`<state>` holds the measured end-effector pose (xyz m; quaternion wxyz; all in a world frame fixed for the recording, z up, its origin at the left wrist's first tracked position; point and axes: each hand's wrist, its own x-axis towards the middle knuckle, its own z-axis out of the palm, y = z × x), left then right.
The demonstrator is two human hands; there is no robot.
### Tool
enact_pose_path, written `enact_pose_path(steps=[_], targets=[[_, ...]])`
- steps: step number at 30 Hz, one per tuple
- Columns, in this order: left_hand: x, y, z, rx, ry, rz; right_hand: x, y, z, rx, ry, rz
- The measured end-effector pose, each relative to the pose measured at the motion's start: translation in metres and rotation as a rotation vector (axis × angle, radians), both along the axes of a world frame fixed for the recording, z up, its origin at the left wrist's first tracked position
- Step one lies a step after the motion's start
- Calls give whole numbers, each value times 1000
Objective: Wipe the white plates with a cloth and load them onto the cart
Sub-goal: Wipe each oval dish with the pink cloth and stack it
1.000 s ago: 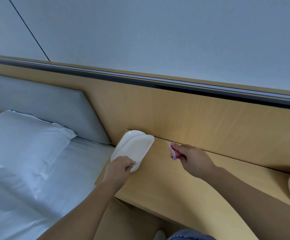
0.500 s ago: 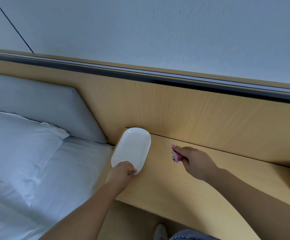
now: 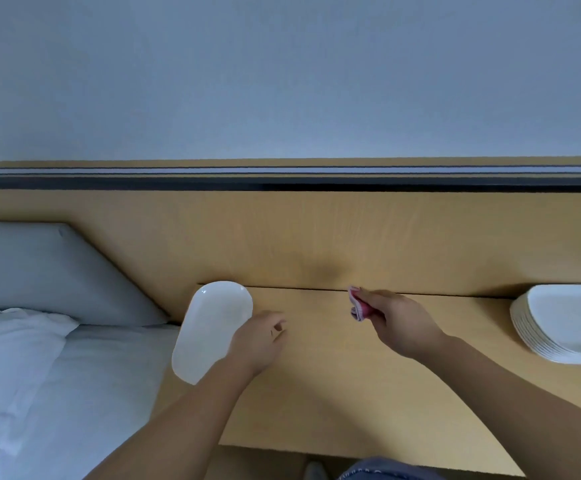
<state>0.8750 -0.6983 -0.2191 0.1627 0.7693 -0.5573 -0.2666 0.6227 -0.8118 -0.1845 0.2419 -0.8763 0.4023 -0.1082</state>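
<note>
the big white bed lies past the left hand, and the wooden shelf sits under both hands. to the side of the right hand stands a stack of white plates, well apart from it and not yet picked up. one oval white plate lies flat just beside the left hand, with its near end poking out over the shelf edge, above the bed. the left hand is loosely curled and is beside that plate's rim — i cannot tell if it is touching. the right hand pinches a small pink cloth between thumb and fingers, up off the wood. i think a bump from the left arm could tip the oval plate off the edge, since part of it has no wood under it. the stack could slide too if someone pulls one plate out fast. nothing stands between the hands and the stack — the wood there is bare. no cart shows anywhere here, so loading has to wait.
</note>
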Motion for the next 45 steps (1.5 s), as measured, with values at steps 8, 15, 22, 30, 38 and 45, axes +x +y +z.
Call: enact_pose_path(steps=[8, 15, 22, 30, 38, 45], targets=[[-121, -84, 4, -60, 17, -210, -127, -3, 21, -29, -125, -275], [-267, -140, 10, -20, -209, -371, -266, -6, 17, -82, -117, -490], [-383, -190, -5, 39, -131, -302, -382, -21, -3, -44, -80, -579], [-423, -214, -22, 95, -33, -149, -425, -49, -10, -61, -119, -474], [-428, -213, -30, 65, 122, 20, -432, -66, -13, -61, -130, -413], [-433, -210, -27, 30, 98, 62, -431, -70, -11, -76, -156, -419]])
